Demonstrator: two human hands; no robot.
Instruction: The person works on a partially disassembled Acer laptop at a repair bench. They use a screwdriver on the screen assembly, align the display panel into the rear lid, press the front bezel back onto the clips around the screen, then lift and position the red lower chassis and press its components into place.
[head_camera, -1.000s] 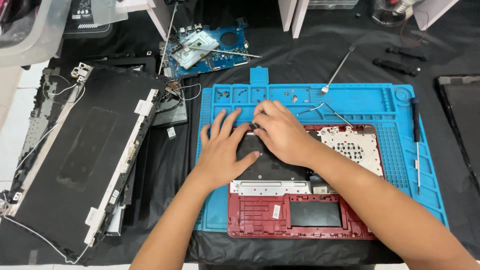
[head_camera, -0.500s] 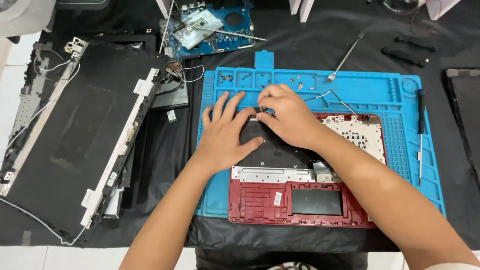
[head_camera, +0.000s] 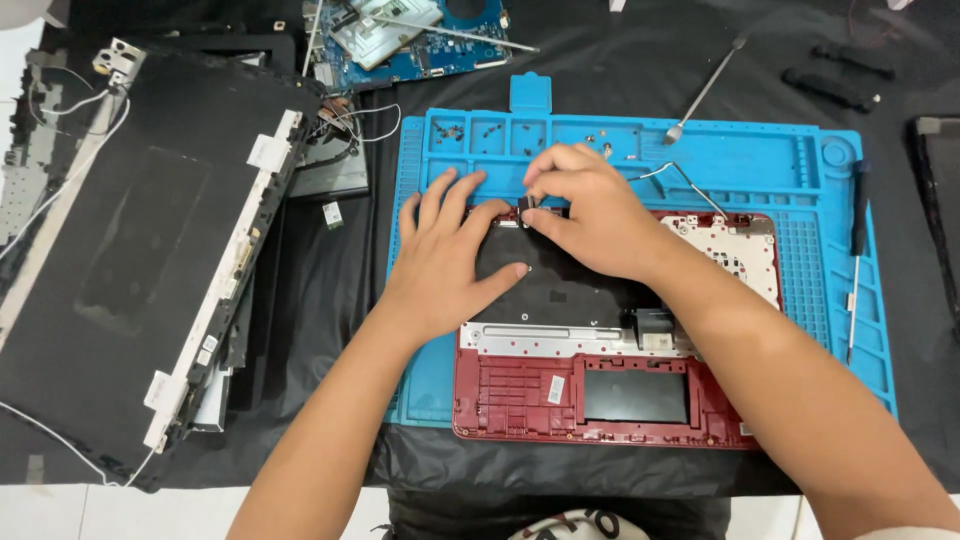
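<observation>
**Red laptop shell, two hands on top**

Red is the colour of the laptop shell (head_camera: 600, 400), which lies upside down on the blue work mat (head_camera: 830, 300). A black sheet (head_camera: 560, 280) covers the top part of the shell, and a silver strip (head_camera: 540, 338) runs under the sheet.

The left hand (head_camera: 450, 260) lies flat on the left side of the black sheet. Its fingers are spread wide and hold nothing; they just press down.

The right hand (head_camera: 590, 215) sits at the top edge of the shell, just beside the left hand. Its fingertips are pinched shut on a small black part (head_camera: 524, 204). That part is right at the shell's top edge, between the two hands.

Above the shell, tiny screws (head_camera: 452, 130) lie in the little boxes of the mat. A screwdriver (head_camera: 705, 90) lies past the mat's top edge, above the shell. A black laptop lid (head_camera: 140, 250) lies far to the left of the shell. A blue circuit board (head_camera: 420, 40) lies far above the shell, near the top of the view.
</observation>
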